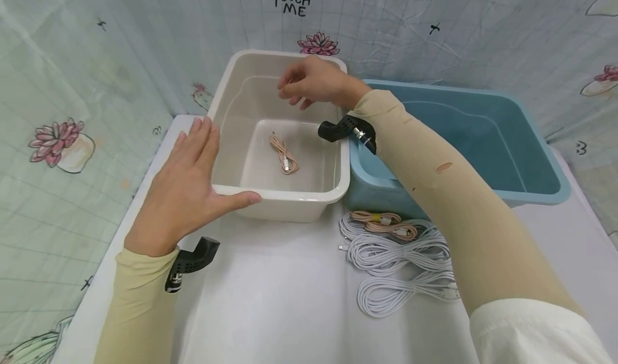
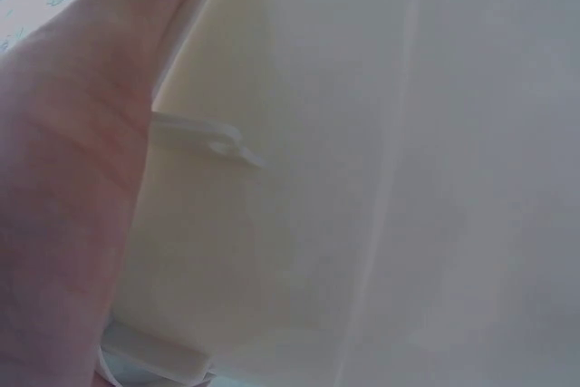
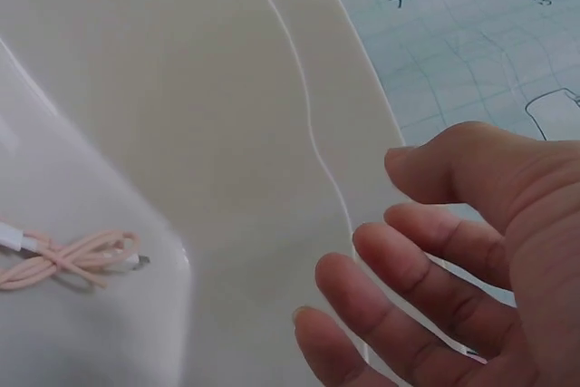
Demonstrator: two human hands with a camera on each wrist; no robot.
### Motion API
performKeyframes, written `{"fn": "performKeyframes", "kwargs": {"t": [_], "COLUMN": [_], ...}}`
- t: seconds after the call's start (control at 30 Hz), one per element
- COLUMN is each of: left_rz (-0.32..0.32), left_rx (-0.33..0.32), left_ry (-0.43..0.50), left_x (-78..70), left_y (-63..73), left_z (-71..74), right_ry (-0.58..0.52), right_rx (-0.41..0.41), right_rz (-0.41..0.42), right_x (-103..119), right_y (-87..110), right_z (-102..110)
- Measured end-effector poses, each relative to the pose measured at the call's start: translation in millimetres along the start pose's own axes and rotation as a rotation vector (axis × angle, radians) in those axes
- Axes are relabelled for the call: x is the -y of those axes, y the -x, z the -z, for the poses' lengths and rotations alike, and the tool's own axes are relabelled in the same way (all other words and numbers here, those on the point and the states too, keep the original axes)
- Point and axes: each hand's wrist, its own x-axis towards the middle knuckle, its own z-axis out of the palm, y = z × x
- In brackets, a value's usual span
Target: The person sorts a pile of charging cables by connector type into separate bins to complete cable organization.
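One bundled pink charging cable (image 1: 284, 154) lies on the floor of the cream bin (image 1: 277, 195). My right hand (image 1: 316, 82) hovers over that bin's back right part, its fingers loosely bent and holding nothing; in the right wrist view the fingertips (image 3: 340, 283) are apart from the bin's wall, and the pink cable (image 3: 68, 258) shows at left. My left hand (image 1: 181, 179) rests at the bin's front left corner, fingers straight along the left side and thumb at the front rim. In the left wrist view the hand (image 2: 68, 169) stands beside a pale bin surface.
A blue bin (image 1: 463, 87) stands right of the cream one, partly behind my right arm. In front of it lie coiled white cables (image 1: 386, 254) in several bundles, with pink cables (image 1: 383, 224) on top. A printed curtain (image 1: 386, 26) hangs behind the white table (image 1: 270, 289).
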Motion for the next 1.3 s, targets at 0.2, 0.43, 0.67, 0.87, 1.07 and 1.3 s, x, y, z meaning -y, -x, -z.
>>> {"fn": "performKeyframes", "kwargs": {"t": [0.2,0.43,0.67,0.87,1.07,1.3], "left_rz": [0.008,0.0,0.006,0.014,0.005,0.026], "left_rx": [0.014,0.011,0.019,0.026,0.017,0.041], "left_ry": [-0.005,-0.006,-0.004,0.0,0.007,0.015], "left_x": [1.3,3.0,1.5,0.3,-0.3,1.8], "left_y": [-3.4,-5.4,-4.6,-4.2,-5.0,-4.8], "left_z": [-5.1,-6.5,-5.1,-4.5,-6.6,-5.6], "right_ry": [0.006,-0.006,-0.001,0.014,0.047,0.004], "right_rx": [-0.016,-0.01,0.002,0.006,0.012,0.032], "right_rz": [0.041,0.084,0.126,0.132,0.175,0.252], "right_x": [-1.4,5.4,13.7,21.2,23.8,29.3], "right_y": [4.1,12.7,24.4,36.3,51.3,72.7], "right_z": [2.7,0.9,0.7,2.5,1.7,-0.3]}}
